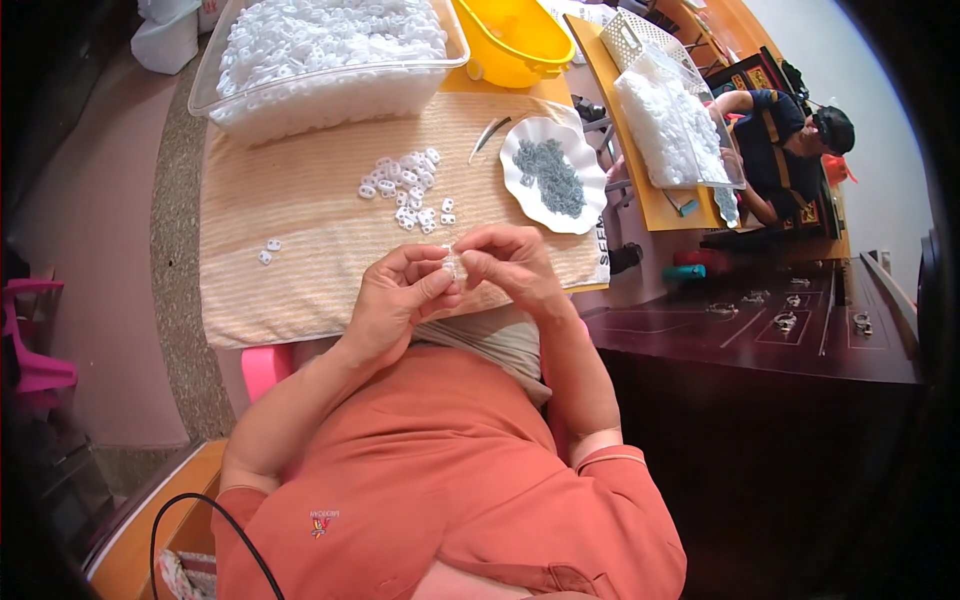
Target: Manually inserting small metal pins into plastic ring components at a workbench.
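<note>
Above my lap, at the table's near edge, both my hands meet. My left hand (400, 295) is closed, its thumb and fingers pinching a small white plastic piece (449, 264). Close against it, the fingertips of my right hand (515, 265) are pinched together; whatever lies between them is too small to make out. Just beyond my hands lies a loose pile of white two-holed plastic pieces (405, 180). To its right, a white scalloped plate (515, 205) holds many small grey-blue translucent parts (552, 178). Tweezers (488, 138) rest between pile and plate.
A clear plastic bin (330, 85) full of white pieces stands at the back left, beside a yellow basin (520, 45). A few white pieces (268, 250) lie apart at left. Rightward, a co-worker (785, 150) sits by another filled bin (675, 120). Dark cabinetry (760, 330) flanks my right.
</note>
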Demonstrator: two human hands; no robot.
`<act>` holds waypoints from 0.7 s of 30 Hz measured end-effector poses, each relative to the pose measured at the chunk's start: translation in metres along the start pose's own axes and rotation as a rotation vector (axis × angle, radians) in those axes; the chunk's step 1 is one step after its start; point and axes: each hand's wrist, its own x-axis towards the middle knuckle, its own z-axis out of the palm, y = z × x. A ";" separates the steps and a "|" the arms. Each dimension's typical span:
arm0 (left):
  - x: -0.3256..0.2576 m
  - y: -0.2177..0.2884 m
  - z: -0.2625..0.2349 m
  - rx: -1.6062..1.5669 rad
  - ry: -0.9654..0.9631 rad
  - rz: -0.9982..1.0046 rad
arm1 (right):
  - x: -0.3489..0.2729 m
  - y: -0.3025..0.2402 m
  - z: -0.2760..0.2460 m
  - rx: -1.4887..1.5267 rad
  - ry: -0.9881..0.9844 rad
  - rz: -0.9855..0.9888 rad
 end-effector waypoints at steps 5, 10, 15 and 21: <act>0.001 0.001 0.000 0.034 0.026 -0.041 | 0.010 -0.015 -0.050 -0.782 0.368 -0.222; 0.000 0.001 0.000 0.054 0.022 -0.059 | 0.027 -0.031 -0.087 -1.151 0.511 -0.162; 0.001 0.004 0.002 0.071 0.044 -0.075 | 0.044 -0.033 -0.101 -1.358 0.481 -0.090; 0.001 0.005 0.002 0.074 0.051 -0.078 | 0.054 -0.031 -0.100 -1.461 0.426 -0.007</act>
